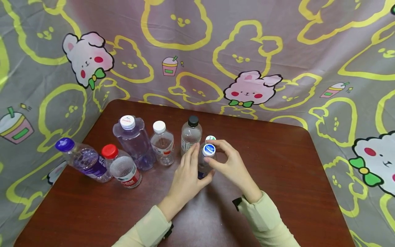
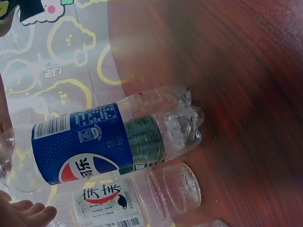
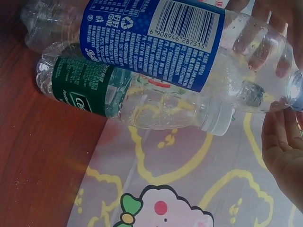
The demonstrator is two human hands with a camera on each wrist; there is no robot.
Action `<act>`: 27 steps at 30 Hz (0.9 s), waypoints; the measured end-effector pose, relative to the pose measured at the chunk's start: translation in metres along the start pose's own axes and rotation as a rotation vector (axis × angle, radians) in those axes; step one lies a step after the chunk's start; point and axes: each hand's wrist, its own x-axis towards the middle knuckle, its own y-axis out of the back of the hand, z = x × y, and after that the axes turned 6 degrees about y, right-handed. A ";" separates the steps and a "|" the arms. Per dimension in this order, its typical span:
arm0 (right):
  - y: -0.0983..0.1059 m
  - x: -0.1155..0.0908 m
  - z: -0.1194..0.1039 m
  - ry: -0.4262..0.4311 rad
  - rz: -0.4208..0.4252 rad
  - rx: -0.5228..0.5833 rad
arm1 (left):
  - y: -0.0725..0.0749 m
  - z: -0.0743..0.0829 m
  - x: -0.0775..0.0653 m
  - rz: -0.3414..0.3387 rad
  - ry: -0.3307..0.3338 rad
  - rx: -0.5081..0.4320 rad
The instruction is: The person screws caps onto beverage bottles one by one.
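A clear Pepsi bottle (image 1: 202,167) with a blue label (image 2: 83,142) and a blue-and-white cap (image 1: 209,149) stands upright on the table. My left hand (image 1: 185,173) holds its upper body from the left, thumb on the near side. From the right, my right hand (image 1: 232,164) pinches the cap between thumb and fingers. Just behind is a green-labelled water bottle (image 3: 85,87) with a white cap (image 3: 218,118), mostly hidden in the head view. A black-capped tea bottle (image 1: 191,133) stands beside my left fingers, its pale label (image 2: 109,201) showing in the left wrist view.
Left of the hands stand a small white-capped bottle (image 1: 163,145), a large white-capped bottle (image 1: 135,144), a red-capped bottle (image 1: 124,169) and a purple-capped bottle (image 1: 86,161). Patterned cloth (image 1: 197,61) hangs along the back and sides of the brown table (image 1: 277,171).
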 end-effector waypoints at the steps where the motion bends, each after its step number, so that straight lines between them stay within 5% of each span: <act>1: 0.001 0.000 0.000 0.002 0.006 0.003 | 0.001 0.000 0.000 0.004 -0.001 0.005; 8: 0.015 -0.007 0.010 0.018 0.173 0.085 | 0.014 -0.012 -0.001 0.073 -0.046 0.046; 13: 0.036 -0.021 0.027 -0.076 0.324 0.103 | 0.024 -0.030 -0.006 0.198 -0.108 0.054; 20: 0.065 -0.050 0.055 -0.279 0.457 -0.109 | 0.035 -0.053 -0.015 0.338 -0.103 0.067; 27: 0.078 -0.078 0.082 -0.285 0.486 -0.356 | 0.032 -0.064 -0.034 0.296 0.014 0.167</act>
